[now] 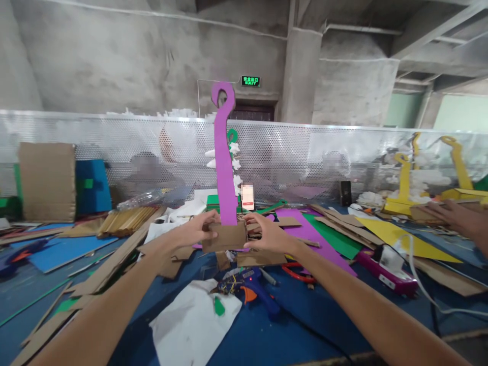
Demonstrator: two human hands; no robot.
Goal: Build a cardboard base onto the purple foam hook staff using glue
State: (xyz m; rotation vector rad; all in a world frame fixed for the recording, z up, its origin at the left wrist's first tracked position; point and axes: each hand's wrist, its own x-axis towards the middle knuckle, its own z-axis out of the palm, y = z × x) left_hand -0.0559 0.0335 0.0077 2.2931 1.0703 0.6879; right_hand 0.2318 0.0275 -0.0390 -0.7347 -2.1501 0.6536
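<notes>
Fingers: left hand (198, 227) and right hand (267, 233) pinch box (224, 241) at its ends | box: frame centre, purple strip (224, 157) rising nearly upright above it | care: light, even pressure seems best, keeping strip plumb | glue gun (263, 292): lower centre

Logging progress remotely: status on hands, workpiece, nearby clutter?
Left hand, right hand holding cardboard base, either side. Purple hook-topped piece upright above it. Glue gun, cardboard scrap on near side.

Both hands (196, 229) are bare, as are the long forearms (122, 300), tapering toward slim wrists (168, 245).
</notes>
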